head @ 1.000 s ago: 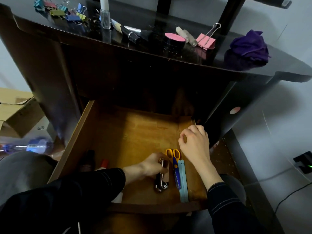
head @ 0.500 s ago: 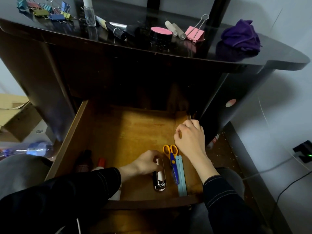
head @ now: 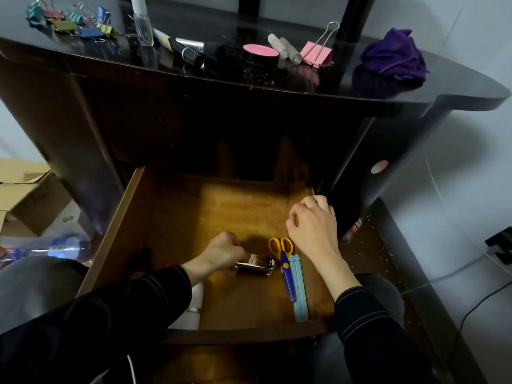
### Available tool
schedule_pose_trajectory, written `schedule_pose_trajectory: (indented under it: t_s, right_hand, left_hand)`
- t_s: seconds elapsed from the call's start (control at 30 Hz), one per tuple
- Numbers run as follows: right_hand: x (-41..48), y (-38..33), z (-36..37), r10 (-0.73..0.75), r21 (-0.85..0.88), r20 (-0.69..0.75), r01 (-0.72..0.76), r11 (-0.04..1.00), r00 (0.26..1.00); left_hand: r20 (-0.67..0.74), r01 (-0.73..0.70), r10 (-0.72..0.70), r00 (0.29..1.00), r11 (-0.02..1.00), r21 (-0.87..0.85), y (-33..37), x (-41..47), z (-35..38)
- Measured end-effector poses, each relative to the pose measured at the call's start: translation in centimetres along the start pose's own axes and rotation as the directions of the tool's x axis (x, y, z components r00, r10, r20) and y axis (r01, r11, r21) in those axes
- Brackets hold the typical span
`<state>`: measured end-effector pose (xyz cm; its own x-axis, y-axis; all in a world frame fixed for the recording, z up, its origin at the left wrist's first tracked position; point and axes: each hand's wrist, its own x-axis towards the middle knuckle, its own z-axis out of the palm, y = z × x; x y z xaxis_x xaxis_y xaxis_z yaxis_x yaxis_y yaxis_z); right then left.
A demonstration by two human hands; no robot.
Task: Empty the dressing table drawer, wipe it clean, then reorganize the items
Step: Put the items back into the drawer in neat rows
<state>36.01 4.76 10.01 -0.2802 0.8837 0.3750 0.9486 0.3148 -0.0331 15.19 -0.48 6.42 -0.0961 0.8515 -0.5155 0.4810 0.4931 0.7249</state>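
Wooden drawer pulled out, lower centre of frame. Left hand grip closed around a shiny metal case inside it, just left of yellow-handled scissors. Right hand fingers curled over the drawer's right wall. Purple cloth on counter, upper right.

Matt wooden drawer, glossy dark tabletop, shiny metal stapler, purple cloth

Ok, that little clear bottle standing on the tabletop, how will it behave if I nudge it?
The clear bottle is tall, narrow and upright, so a push near its cap would probably tip it. It looks like glass, so likely fragile. On the glossy tabletop a low push may slide it.
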Motion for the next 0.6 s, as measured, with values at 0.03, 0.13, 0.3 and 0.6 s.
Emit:
schedule_pose_trajectory:
  t_s: [0.03,0.13,0.3,0.6]
  right_hand:
    - [0.0,0.0,0.0,0.0,-0.001,0.003,0.0,1.0,1.0]
    - [0.1,-0.1,-0.1,0.004,0.001,0.011,-0.004,1.0,1.0]
    - [0.1,-0.1,-0.2,0.003,-0.026,0.028,-0.003,1.0,1.0]
    - [0.1,-0.3,-0.3,0.005,-0.052,0.045,-0.003,0.999,0.999]
  left_hand:
    - [0.016,0.002,-0.004,1.0,0.996,0.093,-0.1,0.0,-0.2]
    - [0.189,0.053,-0.122,0.974,0.942,0.331,-0.4,-0.4,-0.2]
    - [0.252,-0.142,-0.007,0.968,0.812,0.566,-0.6,-0.8,1.4]
    - [0.305,-0.063,-0.018,0.952,0.965,0.254,0.2,-1.2,4.9]
